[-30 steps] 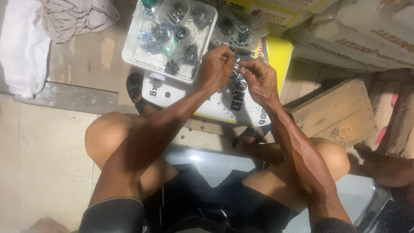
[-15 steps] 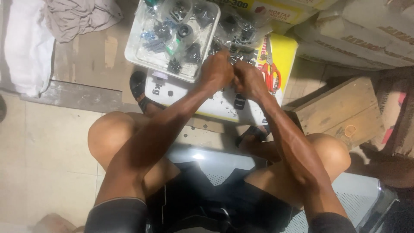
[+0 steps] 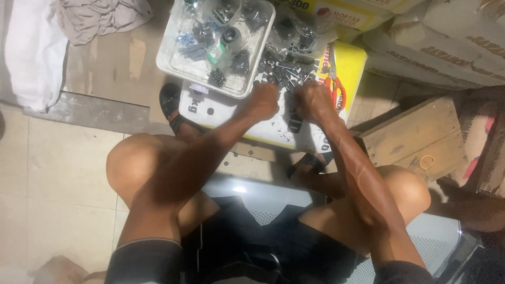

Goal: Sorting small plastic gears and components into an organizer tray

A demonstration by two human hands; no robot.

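My left hand (image 3: 263,101) and my right hand (image 3: 312,100) are side by side, knuckles up, over a pile of small dark screws and metal parts (image 3: 281,71) that lies on a white and yellow sack (image 3: 221,109). The fingers of both hands are curled down into the pile, and what they hold is hidden beneath them. Just behind my left hand a clear plastic tray (image 3: 173,63) holds bagged fittings and dark parts. Red-handled scissors (image 3: 336,87) lie beside my right hand.
I sit on a low metal stool (image 3: 263,197) with bare knees apart and sandalled feet (image 3: 171,108) beside the sack. A wooden crate (image 3: 415,139) stands at the right, stacked sacks (image 3: 447,47) behind it. Cloths (image 3: 63,37) lie on the tiled floor at the left.
Both hands have come down from working a small part together above the sack to rest apart on the pile of screws. The view has shifted slightly.
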